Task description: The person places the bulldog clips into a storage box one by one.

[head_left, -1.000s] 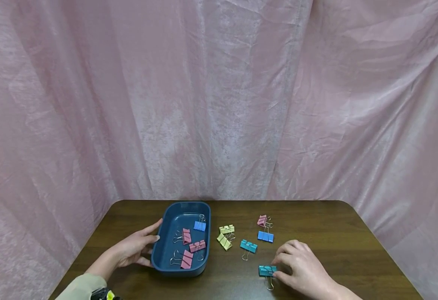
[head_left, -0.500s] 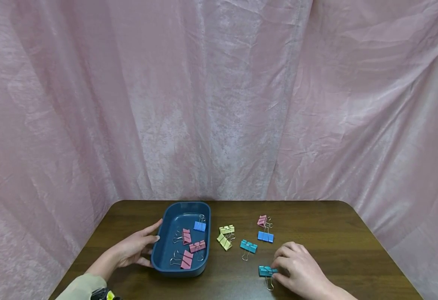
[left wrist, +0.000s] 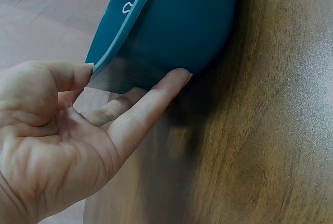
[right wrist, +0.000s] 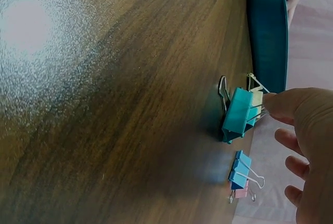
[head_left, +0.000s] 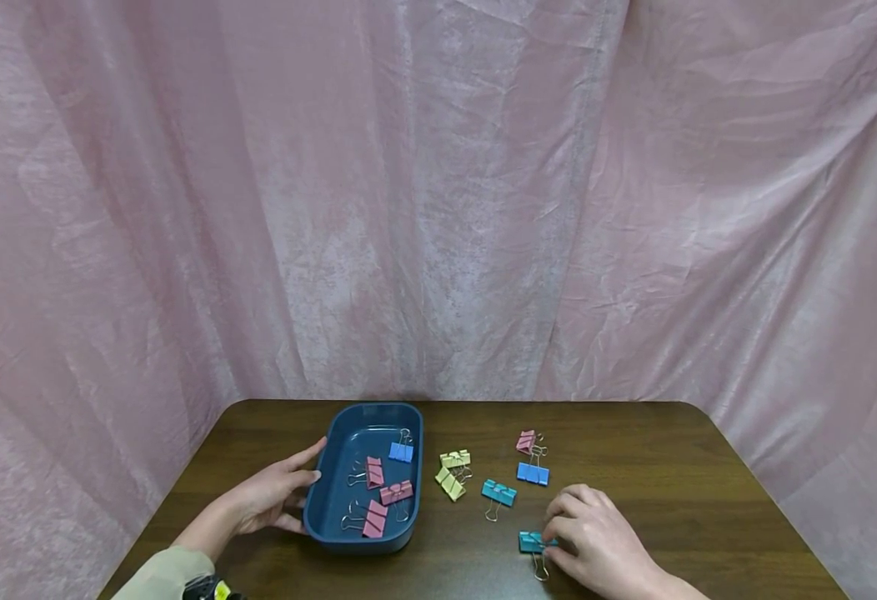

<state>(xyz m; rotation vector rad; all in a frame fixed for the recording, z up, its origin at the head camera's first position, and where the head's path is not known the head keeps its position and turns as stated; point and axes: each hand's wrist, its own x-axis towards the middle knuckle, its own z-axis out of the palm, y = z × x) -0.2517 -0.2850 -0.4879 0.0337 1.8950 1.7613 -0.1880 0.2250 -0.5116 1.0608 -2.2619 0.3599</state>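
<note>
In the head view my left hand point(head_left: 277, 497) is at the left side of a blue plastic bin point(head_left: 363, 546). The left wrist view shows the thumb tip at the bin's rim point(left wrist: 122, 34) and fairly straight fingers point(left wrist: 151, 112) against its outer wall. On the right, my right hand point(head_left: 592, 533) pinches the right end of a teal binder clip point(head_left: 532, 542) between thumb and index finger. In the right wrist view the thumb meets a wire handle of this teal clip point(right wrist: 238, 112); the other fingers curl loosely beside it.
Inside the bin lie a blue clip point(head_left: 401, 452) and pink clips point(head_left: 374, 518). Between bin and right hand are two yellow clips point(head_left: 451, 482) and another teal clip point(head_left: 498, 492). Behind stand a blue clip point(head_left: 533, 473) and a pink one point(head_left: 526, 442). A pink curtain point(head_left: 438, 250) hangs behind the table.
My right hand has shifted slightly left, its fingertips now further over the teal binder clip. The clip stays in nearly the same spot; my left hand and the bin look unchanged.
</note>
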